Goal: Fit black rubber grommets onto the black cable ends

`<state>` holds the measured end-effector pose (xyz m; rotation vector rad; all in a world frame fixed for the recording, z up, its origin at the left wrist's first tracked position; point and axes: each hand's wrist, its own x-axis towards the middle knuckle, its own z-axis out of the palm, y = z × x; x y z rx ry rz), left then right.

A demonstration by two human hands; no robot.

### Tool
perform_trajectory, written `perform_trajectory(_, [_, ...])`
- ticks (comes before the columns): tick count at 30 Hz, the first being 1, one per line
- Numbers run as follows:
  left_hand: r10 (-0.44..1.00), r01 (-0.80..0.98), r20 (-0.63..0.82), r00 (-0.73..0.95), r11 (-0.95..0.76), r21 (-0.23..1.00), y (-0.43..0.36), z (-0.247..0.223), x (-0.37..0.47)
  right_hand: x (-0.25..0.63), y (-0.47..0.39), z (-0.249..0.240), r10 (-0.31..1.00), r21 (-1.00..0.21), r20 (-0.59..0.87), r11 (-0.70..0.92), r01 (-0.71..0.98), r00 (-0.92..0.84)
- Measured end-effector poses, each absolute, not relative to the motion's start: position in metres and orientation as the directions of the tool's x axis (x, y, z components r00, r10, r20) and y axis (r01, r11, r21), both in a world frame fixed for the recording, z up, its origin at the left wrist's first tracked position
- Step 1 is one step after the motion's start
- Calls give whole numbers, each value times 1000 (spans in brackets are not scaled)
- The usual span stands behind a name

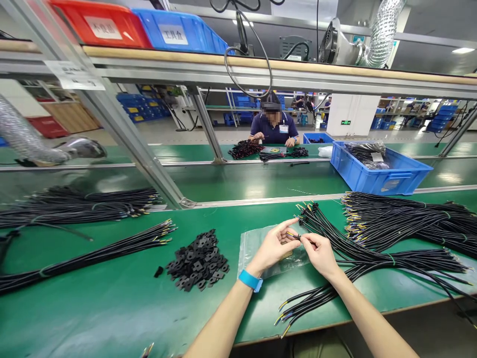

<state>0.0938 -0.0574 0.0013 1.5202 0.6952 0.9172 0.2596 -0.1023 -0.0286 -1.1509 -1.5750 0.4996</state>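
Note:
My right hand [321, 256] pinches a black cable near its stripped end. The yellow and dark wire tips [292, 234] of this cable lie across the fingers of my left hand [276, 247]. That hand's thumb and fingers close on the cable end, while its index finger stretches out. A small dark part sits on the cable between the two hands; its shape is partly hidden. Beneath them lies a clear plastic bag [246, 248]. To the left is a heap of flat black pieces with holes [199, 261]. A tied bundle of black cables [357, 256] spreads beside my right hand.
More black cable bundles lie at the left [108, 251] and the right [391, 219]. A blue bin [383, 180] stands beyond the metal rail. Across the bench a person [274, 127] handles dark parts. A frame post [130, 124] rises at the left, under a shelf with bins.

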Motion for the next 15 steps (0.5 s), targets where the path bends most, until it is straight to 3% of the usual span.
perform_trajectory(7, [823,-105,218,524,-191,976,-52,0,88,258,-106,-30,773,-588,633,507,630,-31])
perform_trajectory(15, [795,-62,344,500,-363,930,-53,-5,93,263,-103,-34,855,-700,515,459,547,-59])
